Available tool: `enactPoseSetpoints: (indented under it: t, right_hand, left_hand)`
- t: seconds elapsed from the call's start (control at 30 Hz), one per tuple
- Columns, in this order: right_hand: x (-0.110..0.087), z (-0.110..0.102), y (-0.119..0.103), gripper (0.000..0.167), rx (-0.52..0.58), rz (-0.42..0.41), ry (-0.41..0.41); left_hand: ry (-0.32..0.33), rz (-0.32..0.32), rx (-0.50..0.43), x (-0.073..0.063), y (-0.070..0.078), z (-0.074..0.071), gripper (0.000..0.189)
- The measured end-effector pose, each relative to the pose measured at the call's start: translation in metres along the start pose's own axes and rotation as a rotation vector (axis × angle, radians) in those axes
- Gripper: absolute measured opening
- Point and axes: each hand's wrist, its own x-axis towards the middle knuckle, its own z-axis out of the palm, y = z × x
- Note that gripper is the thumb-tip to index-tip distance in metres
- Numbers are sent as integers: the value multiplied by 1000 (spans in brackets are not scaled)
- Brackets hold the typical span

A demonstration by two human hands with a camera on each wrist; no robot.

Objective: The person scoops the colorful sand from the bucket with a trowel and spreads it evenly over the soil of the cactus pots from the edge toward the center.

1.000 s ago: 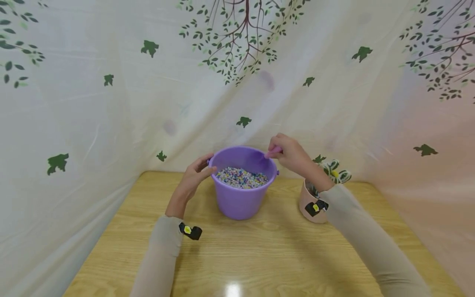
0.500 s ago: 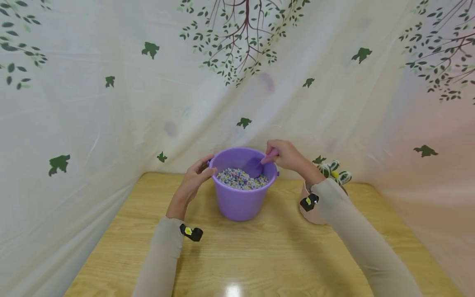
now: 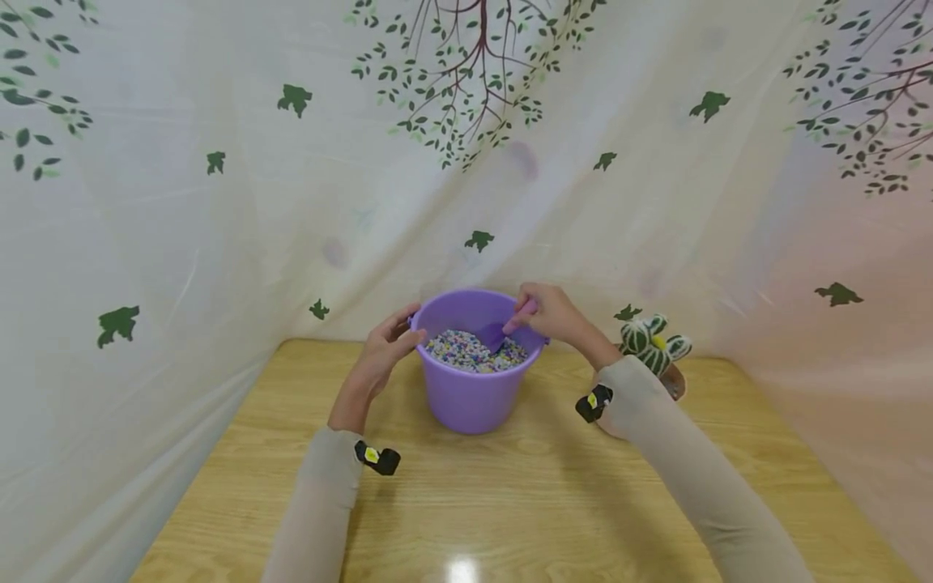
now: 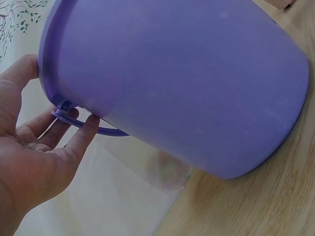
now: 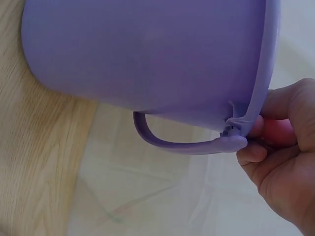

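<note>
A purple bucket (image 3: pixel 474 402) stands upright on the wooden table (image 3: pixel 481 502), partly filled with small multicoloured beads (image 3: pixel 461 350). My left hand (image 3: pixel 386 344) holds the bucket's left side, thumb at the rim and fingers outside by the handle joint. In the left wrist view, the bucket's bail handle (image 4: pixel 110 132) hangs down behind those fingers. Over the right part of the rim, my right hand (image 3: pixel 550 312) grips the pink handle of a toy shovel (image 3: pixel 521 316). Its purple blade slants down into the beads, the tip hidden among them.
Behind my right forearm stands a pinkish pot with a green-and-white knitted-looking cactus (image 3: pixel 652 344), partly covered by the sleeve. A pale curtain (image 3: pixel 408 202) printed with leaves and branches hangs close behind the table's back edge.
My right hand has moved down and left, tilting the shovel so its blade goes from near the bucket's right wall into the beads. The left hand and bucket stay in place.
</note>
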Motion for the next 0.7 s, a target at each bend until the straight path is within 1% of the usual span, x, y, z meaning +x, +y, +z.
enactPoseSetpoints:
  t: [0.1, 0.23, 0.37, 0.5, 0.6, 0.7]
  right_hand:
    - [0, -3, 2, 8, 53, 8, -9]
    - [0, -7, 7, 7, 110, -10, -37]
    - [-2, -9, 15, 10, 160, -65, -61]
    - [-6, -11, 23, 11, 242, -124, -100]
    - [-9, -13, 28, 11, 294, -144, -125]
    - [-11, -14, 30, 12, 335, -150, -133]
  left_hand:
    - [1, 9, 5, 1, 0, 1, 63]
    - [10, 13, 2, 1, 0, 2, 63]
    - [14, 13, -17, 0, -1, 2, 64]
    - [9, 14, -21, -1, -3, 1, 64]
    - [9, 11, -15, -2, -4, 1, 63]
    - [7, 9, -14, -1, -3, 1, 64]
